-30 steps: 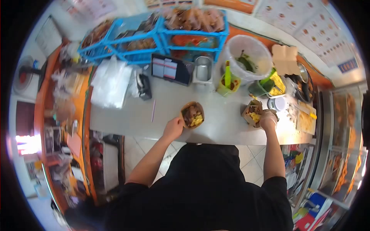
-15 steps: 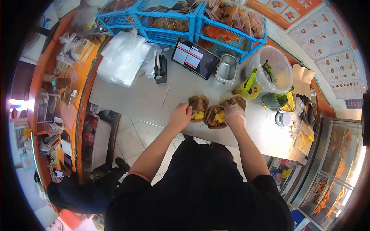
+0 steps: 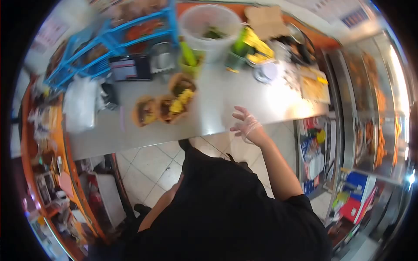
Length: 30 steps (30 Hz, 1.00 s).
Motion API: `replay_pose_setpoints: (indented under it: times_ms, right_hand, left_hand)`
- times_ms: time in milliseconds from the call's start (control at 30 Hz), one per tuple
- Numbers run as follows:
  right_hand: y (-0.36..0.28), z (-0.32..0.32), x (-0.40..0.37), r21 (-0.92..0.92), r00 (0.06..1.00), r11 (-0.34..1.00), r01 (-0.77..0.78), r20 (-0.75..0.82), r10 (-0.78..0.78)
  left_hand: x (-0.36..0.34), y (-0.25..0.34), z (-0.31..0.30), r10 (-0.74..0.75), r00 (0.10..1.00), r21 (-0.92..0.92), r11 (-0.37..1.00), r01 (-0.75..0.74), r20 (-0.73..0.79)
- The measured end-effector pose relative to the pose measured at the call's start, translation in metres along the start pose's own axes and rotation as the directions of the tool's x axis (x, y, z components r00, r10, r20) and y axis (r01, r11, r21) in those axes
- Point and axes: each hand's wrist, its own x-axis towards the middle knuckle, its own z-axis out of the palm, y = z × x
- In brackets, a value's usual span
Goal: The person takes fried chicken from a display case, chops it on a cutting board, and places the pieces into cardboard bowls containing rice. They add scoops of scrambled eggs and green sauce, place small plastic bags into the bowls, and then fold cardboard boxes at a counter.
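Observation:
My right hand [image 3: 244, 126], in a clear glove, is in the air by the table's front edge with its fingers apart and nothing in them. Low beside the black shirt, my left hand [image 3: 177, 186] is blurred and mostly hidden, so its fingers do not show. Two brown food boxes stand on the metal table [image 3: 209, 104], out of reach of both hands: the smaller box [image 3: 146, 112] holds dark filling and some yellow food, and the larger open box [image 3: 174, 103] holds dark filling with yellow pieces on top.
Behind the boxes are a tablet [image 3: 130, 67], a metal container [image 3: 162, 57], a green cup [image 3: 190, 64] and a large clear tub [image 3: 210, 28]. A cutting board [image 3: 314, 85] lies at the right, near a glass display cabinet [image 3: 370, 108]. Plastic bags [image 3: 81, 104] lie at the left.
Both hands have left the boxes; my right hand moved back over the front edge and my left hand dropped to my body. The view has turned right, so the table contents appear further left.

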Motion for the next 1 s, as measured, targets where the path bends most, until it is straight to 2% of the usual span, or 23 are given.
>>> replay_pose_setpoints:
  times_ms: [33,100,167,200,267,333,367,400,433,467,500,533,567,600,633,667,700,767,800,833,900,933,1000]
  right_hand:
    - [0.017,-0.019,-0.024,0.123,0.994,0.986,-0.111,0.032,0.108]
    - [0.084,-0.073,-0.057,0.195,0.987,0.974,-0.115,0.133,0.090]
    - [0.142,-0.126,-0.086,0.310,0.952,0.945,-0.104,0.307,0.004]
    - [0.181,-0.139,-0.099,0.481,0.951,0.847,-0.225,0.299,0.083]
    - [0.257,-0.173,-0.127,0.568,0.951,0.765,-0.304,0.220,0.215]
    - [0.312,-0.190,-0.154,0.675,0.919,0.645,-0.360,0.138,0.369]
    - [0.332,-0.197,-0.167,0.588,0.890,0.734,-0.340,-0.051,0.453]
    - [0.352,-0.201,-0.183,0.471,0.832,0.807,-0.357,-0.232,0.504]
    - [0.369,-0.203,-0.197,0.499,0.816,0.777,-0.384,-0.210,0.538]
    - [0.384,-0.205,-0.205,0.623,0.849,0.684,-0.378,-0.063,0.525]
    - [0.398,-0.206,-0.205,0.733,0.878,0.571,-0.369,0.074,0.473]
    - [0.406,-0.206,-0.209,0.797,0.871,0.468,-0.381,0.139,0.471]
    - [0.439,-0.201,-0.202,0.820,0.869,0.428,-0.380,0.157,0.470]
    - [0.485,-0.191,-0.191,0.469,0.936,0.824,-0.318,0.019,0.350]
    - [0.521,-0.172,-0.182,-0.009,0.983,0.984,-0.179,-0.036,0.178]
    - [0.533,-0.158,-0.180,-0.120,0.963,0.968,-0.219,-0.188,0.194]
    - [0.538,-0.150,-0.176,-0.230,0.925,0.934,-0.274,-0.328,0.190]
    - [0.558,-0.121,-0.154,0.006,0.838,0.901,-0.433,-0.364,0.406]
    - [0.576,-0.092,-0.144,-0.006,0.842,0.900,-0.436,-0.357,0.406]
    - [0.582,-0.073,-0.137,0.036,0.831,0.891,-0.452,-0.345,0.436]
    - [0.582,-0.038,-0.111,-0.563,0.991,0.819,-0.109,0.006,0.136]
    - [0.585,-0.013,-0.095,-0.541,0.980,0.835,-0.095,0.094,0.173]
    - [0.611,0.062,-0.068,-0.445,0.987,0.885,-0.134,0.016,0.158]
  left_hand:
    - [0.007,-0.046,0.018,-0.130,0.976,0.121,0.987,0.110,0.173]
    - [0.021,-0.103,0.041,-0.423,0.831,0.398,0.876,0.272,0.362]
    - [0.061,-0.167,0.065,-0.640,0.701,0.673,0.671,0.311,0.315]
    - [0.095,-0.221,0.073,-0.715,0.658,0.801,0.526,0.287,0.234]
    - [0.198,-0.365,0.079,-0.753,0.657,0.963,0.186,0.196,0.011]
    - [0.174,-0.202,0.147,-0.849,0.495,0.641,0.485,0.594,0.184]
    - [0.153,-0.089,0.190,-0.876,0.402,0.417,0.480,0.772,0.265]
    - [0.186,-0.084,0.194,-0.841,0.521,0.875,0.353,0.330,0.143]
    - [0.208,-0.086,0.195,-0.749,0.646,0.978,0.015,-0.207,0.148]
    - [0.191,-0.038,0.222,-0.499,0.856,0.974,-0.090,-0.207,0.136]
    - [0.177,0.016,0.251,-0.183,0.973,0.965,-0.197,-0.176,0.140]
    - [0.191,0.008,0.253,0.210,0.933,0.957,-0.059,-0.285,0.291]
    - [0.204,0.010,0.256,0.577,0.737,0.897,0.019,-0.441,0.351]
    - [0.225,0.013,0.254,0.545,0.748,0.897,-0.018,-0.442,0.380]
    - [0.241,0.024,0.265,0.272,0.941,0.896,0.337,-0.289,0.201]
    - [0.252,0.023,0.271,-0.097,0.994,0.808,0.589,0.020,0.046]
    - [0.267,0.010,0.267,-0.143,0.989,0.836,0.545,0.054,0.029]
    - [0.302,-0.025,0.250,-0.134,0.984,0.891,0.452,-0.047,0.120]
    - [0.317,-0.051,0.231,-0.049,0.984,0.929,0.341,-0.145,0.172]
    - [0.324,-0.062,0.229,-0.078,0.982,0.941,0.305,-0.143,0.175]
    - [0.343,-0.080,0.220,-0.209,0.975,0.940,0.311,0.140,-0.076]
    - [0.364,-0.107,0.188,-0.230,0.970,0.913,0.377,0.159,-0.074]
    - [0.400,-0.122,0.165,-0.273,0.954,0.935,0.292,0.201,-0.120]
